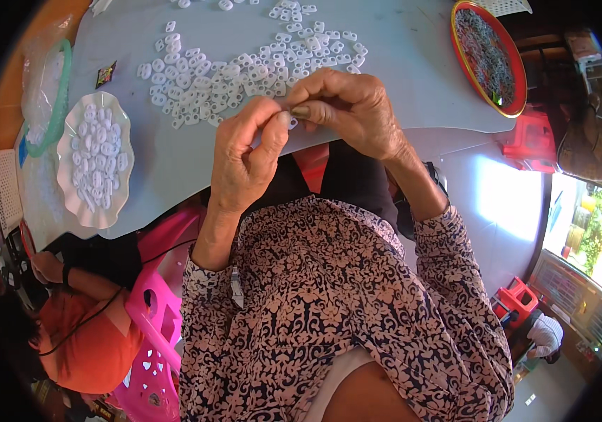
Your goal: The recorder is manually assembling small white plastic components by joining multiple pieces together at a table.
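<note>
My left hand (244,151) and my right hand (353,112) meet at the near edge of the grey table (174,158). Thumb and fingertips of both are pinched together on a small white plastic piece (293,123) with a hole in it. Most of that piece is hidden by the fingers. Just beyond the hands lies a loose pile of white plastic pieces (206,91), small and rounded, many showing two holes. To the left, a white wavy-edged dish (70,193) holds more small white oval pieces (97,151).
A red round tray (519,77) full of small greyish parts stands at the far right. A small dark wrapper (106,74) and a clear bag with a green rim (55,119) lie at the left. Another person (93,337) sits near a pink chair (153,352) at lower left.
</note>
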`<state>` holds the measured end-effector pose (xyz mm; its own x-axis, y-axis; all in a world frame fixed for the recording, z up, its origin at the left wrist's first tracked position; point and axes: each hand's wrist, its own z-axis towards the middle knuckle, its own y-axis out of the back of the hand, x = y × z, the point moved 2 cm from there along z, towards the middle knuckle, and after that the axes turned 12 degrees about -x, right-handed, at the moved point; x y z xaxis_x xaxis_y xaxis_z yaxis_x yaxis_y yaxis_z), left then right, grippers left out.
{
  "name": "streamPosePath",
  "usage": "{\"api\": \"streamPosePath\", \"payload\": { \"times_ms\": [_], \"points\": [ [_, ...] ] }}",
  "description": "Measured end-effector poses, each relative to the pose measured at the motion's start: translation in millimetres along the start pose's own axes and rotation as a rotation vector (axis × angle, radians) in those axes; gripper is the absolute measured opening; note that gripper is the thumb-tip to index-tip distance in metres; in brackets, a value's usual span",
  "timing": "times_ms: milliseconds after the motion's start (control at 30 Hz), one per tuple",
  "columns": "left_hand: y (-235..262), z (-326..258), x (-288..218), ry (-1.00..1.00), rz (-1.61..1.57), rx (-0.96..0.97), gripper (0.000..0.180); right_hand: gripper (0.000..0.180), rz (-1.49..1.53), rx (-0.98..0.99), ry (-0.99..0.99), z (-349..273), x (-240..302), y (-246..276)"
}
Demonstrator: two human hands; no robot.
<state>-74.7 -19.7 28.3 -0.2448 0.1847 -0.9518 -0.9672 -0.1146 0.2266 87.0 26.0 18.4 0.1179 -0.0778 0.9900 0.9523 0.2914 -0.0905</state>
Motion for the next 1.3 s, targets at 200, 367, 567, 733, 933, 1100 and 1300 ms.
{"api": "streamPosePath", "payload": {
  "times_ms": [200,367,567,733,933,1100,1300],
  "points": [
    [0.6,-0.9,-2.3,0.126,-0.113,0.017,0.018,0.007,-0.103,0.094,-0.076,2.9,7.2,1.5],
    [1.8,-0.4,-3.2,0.086,-0.068,0.038,0.017,0.01,-0.231,0.095,0.018,4.8,13.0,-0.5],
    [-0.3,-2.7,5.8,-0.049,-0.002,-0.034,0.012,0.01,-0.398,-0.035,0.067,2.7,11.9,-9.7],
    [-1.0,-2.6,0.9,0.007,-0.077,-0.085,0.01,0.011,-0.212,0.016,-0.071,5.9,12.6,-5.2],
    [1.3,-1.8,-2.1,0.151,-0.152,-0.051,0.01,0.013,-0.175,0.099,-0.113,6.0,12.0,0.0],
    [0.2,-1.9,-2.4,0.164,-0.183,-0.054,0.011,0.01,-0.157,0.089,-0.109,8.5,12.7,-1.5],
    [-0.6,-3.6,-0.5,0.106,-0.148,-0.076,0.012,0.015,-0.312,0.06,0.044,7.8,10.6,-5.5]
  ]
}}
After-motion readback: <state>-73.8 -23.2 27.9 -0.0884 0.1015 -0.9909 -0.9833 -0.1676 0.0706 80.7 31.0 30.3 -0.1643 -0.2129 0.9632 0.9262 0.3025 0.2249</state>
